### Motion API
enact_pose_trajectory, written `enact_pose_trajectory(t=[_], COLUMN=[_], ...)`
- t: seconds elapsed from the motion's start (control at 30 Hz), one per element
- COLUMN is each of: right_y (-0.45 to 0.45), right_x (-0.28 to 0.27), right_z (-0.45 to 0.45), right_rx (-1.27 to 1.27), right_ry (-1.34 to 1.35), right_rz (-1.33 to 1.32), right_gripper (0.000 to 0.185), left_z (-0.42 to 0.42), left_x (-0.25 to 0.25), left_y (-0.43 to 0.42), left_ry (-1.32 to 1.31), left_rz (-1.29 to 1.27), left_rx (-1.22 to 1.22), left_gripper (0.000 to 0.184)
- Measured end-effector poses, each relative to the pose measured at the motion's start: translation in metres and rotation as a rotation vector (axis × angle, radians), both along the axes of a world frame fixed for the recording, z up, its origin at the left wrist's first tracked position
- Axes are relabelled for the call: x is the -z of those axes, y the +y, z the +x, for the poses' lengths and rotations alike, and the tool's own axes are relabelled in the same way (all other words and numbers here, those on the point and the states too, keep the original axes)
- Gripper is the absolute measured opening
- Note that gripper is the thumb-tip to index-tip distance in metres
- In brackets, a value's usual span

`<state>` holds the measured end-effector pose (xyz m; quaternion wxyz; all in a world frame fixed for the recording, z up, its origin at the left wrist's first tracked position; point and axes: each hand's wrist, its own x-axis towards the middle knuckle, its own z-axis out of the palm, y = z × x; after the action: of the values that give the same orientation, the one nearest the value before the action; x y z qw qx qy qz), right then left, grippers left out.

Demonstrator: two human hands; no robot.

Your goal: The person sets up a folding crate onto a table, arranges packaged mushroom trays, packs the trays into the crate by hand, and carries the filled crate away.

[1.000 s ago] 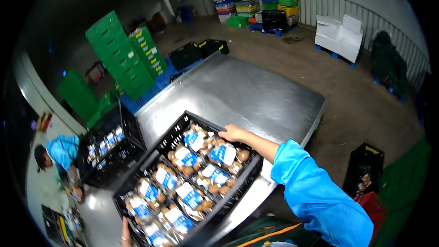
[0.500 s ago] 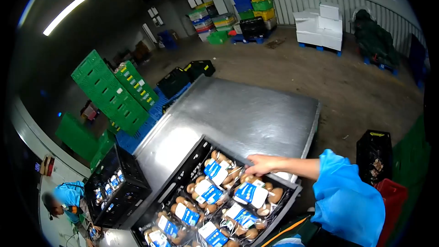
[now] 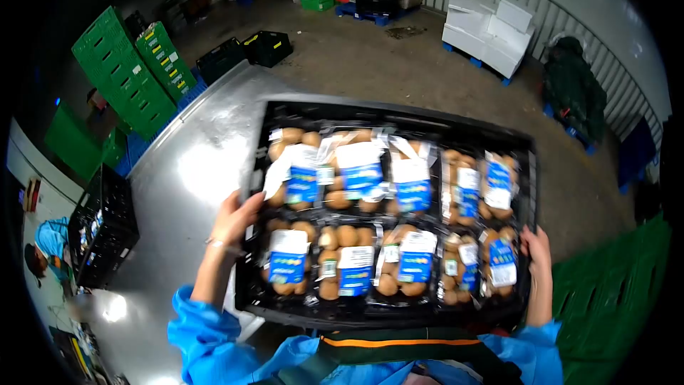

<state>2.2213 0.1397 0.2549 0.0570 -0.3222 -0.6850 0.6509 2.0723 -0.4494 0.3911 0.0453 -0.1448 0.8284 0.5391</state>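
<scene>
A black plastic crate (image 3: 399, 319) is in front of my body, gripped at its two short ends. My left hand (image 3: 236, 222) is closed on the left end wall, with the thumb over the rim. At the opposite end, my right hand (image 3: 536, 246) has its fingers wrapped on the wall. Two rows of clear-wrapped packs of brown mushrooms (image 3: 347, 239), with blue and white labels, fill the crate. The crate's left part overlaps the metal table (image 3: 160, 199) in view, while its right part is over the floor side. Whether its underside touches the table is hidden.
Another black crate (image 3: 107, 232) with packs stands on the table's left, near a co-worker in blue (image 3: 51, 239). Green crates (image 3: 117, 75) are stacked beyond. White boxes (image 3: 484, 36) sit on a pallet at the back right. A large green surface (image 3: 613, 292) is close on my right.
The crate has come up off the table's near side and turned level across my view. My left hand now shows on its left end; my right hand has shifted to the right end.
</scene>
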Motion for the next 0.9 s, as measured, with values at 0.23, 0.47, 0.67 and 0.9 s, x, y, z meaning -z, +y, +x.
enact_pose_trajectory(t=[0.23, 0.47, 0.67, 0.9], right_y=[0.586, 0.695, 0.564, 0.605], right_x=[0.157, 0.169, 0.224, 0.247], right_z=[0.126, -0.098, -0.136, -0.056], right_rx=[0.64, 1.003, 1.186, 1.243], right_ry=[0.102, -0.171, -0.135, -0.106], right_rz=[0.207, 0.475, 0.642, 0.581], right_gripper=[0.023, 0.021, 0.019, 0.016], left_z=[-0.252, -0.471, -0.543, -0.547], left_x=[0.117, 0.257, 0.362, 0.402], left_y=[0.66, 0.993, 0.895, 0.986], left_ry=[0.111, -0.032, -0.027, 0.182], left_rz=[-0.045, -0.236, -0.043, -0.073], left_rx=[0.732, 1.074, 1.157, 1.074], left_gripper=[0.047, 0.052, 0.054, 0.024])
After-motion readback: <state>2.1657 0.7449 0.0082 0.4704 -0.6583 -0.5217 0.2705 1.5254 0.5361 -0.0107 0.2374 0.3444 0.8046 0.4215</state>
